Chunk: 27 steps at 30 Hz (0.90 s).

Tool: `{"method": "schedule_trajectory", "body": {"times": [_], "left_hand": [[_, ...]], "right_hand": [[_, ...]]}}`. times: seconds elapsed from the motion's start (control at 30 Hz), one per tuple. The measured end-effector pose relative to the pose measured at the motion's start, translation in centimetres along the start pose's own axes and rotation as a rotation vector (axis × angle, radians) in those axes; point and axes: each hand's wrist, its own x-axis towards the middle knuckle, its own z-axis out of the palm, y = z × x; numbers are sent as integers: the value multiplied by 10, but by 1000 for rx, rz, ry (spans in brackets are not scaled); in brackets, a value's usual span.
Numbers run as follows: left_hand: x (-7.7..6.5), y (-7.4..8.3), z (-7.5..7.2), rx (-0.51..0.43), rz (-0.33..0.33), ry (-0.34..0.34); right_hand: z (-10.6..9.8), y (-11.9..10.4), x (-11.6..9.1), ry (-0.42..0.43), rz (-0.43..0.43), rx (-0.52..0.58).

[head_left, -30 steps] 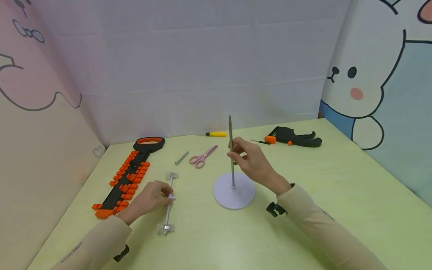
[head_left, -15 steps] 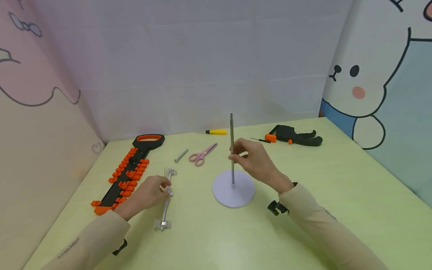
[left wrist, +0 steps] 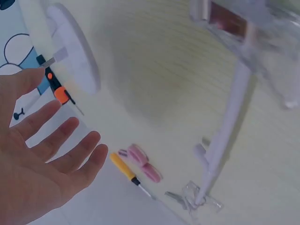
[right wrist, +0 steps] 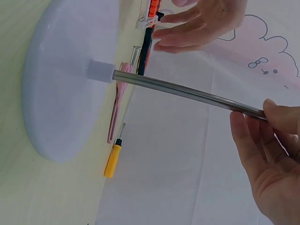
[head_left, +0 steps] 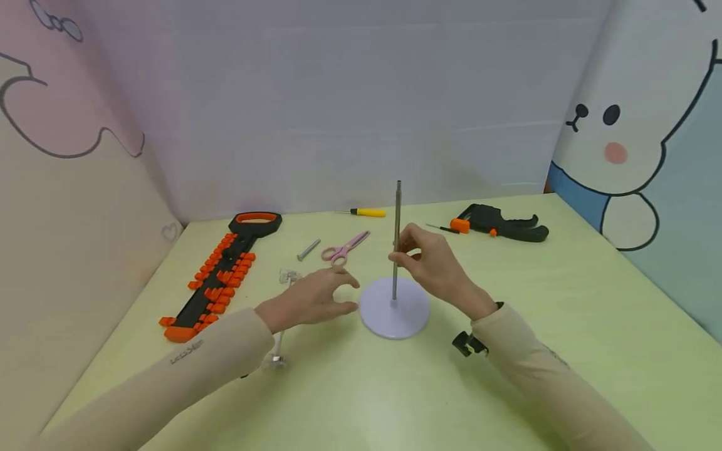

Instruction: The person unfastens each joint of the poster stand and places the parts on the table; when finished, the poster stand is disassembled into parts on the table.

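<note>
A slim metal rod (head_left: 397, 219) rises upright from a round white base (head_left: 395, 322) on the table. My right hand (head_left: 431, 263) pinches the rod partway up between thumb and fingers, as the right wrist view also shows. My left hand (head_left: 313, 297) reaches toward the base with thumb and fingers spread, holding nothing. Below and behind the left hand lies a thin white bar (left wrist: 229, 117) with clear plastic clips at both ends and a small peg along it. The left hand and forearm hide part of this bar in the head view.
A black rack with orange clips (head_left: 220, 275) lies at the left. Pink scissors (head_left: 344, 249), a metal bolt (head_left: 308, 250) and a yellow-handled screwdriver (head_left: 368, 213) lie farther back. A black clamp tool (head_left: 502, 224) is at the back right, beside a thin black tool (head_left: 445, 229).
My left hand has left the white bar and moved right toward the round base, fingers spreading. The right hand keeps its pinch on the rod. The head view has shifted slightly.
</note>
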Motion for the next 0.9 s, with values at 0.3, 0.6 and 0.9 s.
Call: {"method": "schedule_trajectory", "body": {"times": [0.3,0.6,0.9], "left_hand": [[27,12,14,-6,-48,-151],[30,7,22,-35,-73,-135],[34,9,32,-28,-28,-138]], "right_hand": [[0,1,-1,-10,-7,-11],[2,1,-2,-35,18,-15],[2,2,-1,-42,4,-16]]}}
